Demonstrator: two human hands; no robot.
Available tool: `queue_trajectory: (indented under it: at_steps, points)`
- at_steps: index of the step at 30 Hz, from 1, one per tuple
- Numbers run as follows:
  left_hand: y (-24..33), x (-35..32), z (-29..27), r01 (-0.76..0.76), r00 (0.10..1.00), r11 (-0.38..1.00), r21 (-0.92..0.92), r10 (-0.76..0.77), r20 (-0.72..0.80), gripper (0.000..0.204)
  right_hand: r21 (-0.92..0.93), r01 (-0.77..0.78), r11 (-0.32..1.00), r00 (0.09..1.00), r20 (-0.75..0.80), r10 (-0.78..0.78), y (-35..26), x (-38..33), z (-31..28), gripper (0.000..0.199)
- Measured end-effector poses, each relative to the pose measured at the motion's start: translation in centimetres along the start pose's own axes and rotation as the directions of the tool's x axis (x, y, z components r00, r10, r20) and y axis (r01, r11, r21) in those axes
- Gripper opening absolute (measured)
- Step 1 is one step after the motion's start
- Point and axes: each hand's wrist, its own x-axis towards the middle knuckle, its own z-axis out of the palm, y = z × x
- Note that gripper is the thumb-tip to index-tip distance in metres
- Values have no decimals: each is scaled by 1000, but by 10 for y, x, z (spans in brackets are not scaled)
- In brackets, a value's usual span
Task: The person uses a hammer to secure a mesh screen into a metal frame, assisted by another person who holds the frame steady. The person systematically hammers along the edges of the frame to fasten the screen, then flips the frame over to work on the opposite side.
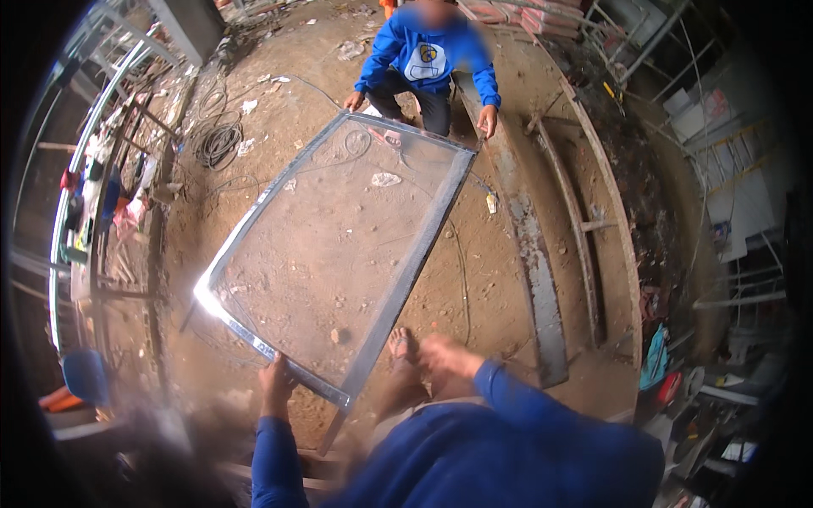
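A large metal-framed screen with see-through mesh is held at a slant above the dirt floor. My left hand grips its near edge, fingers wrapped around the frame. My right hand is off the screen, to the right of its near corner, above my legs. Motion smears its fingers, so what it holds, if anything, cannot be made out. A co-worker in a blue hoodie crouches at the far end. One of the co-worker's hands holds the far left corner; the other is by the far right corner.
Right of the screen lies a long worn metal beam, beside a wooden ladder-like frame. A coil of cable rests on the ground at far left. A blue chair stands at lower left. Clutter lines both sides.
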Motion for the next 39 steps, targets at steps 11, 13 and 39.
queue_trajectory:
  at_steps: [11,13,39]
  points:
    - [201,15,-19,-55,997,973,223,66,-46,33,408,254,877,776,-627,66,-288,209,-110,111]
    - [238,21,-12,-100,987,964,248,127,-97,33,430,276,860,809,-587,33,-333,246,-112,97]
    - [503,298,-132,-398,883,883,250,442,-158,76,285,545,788,629,-761,-159,-392,362,133,55]
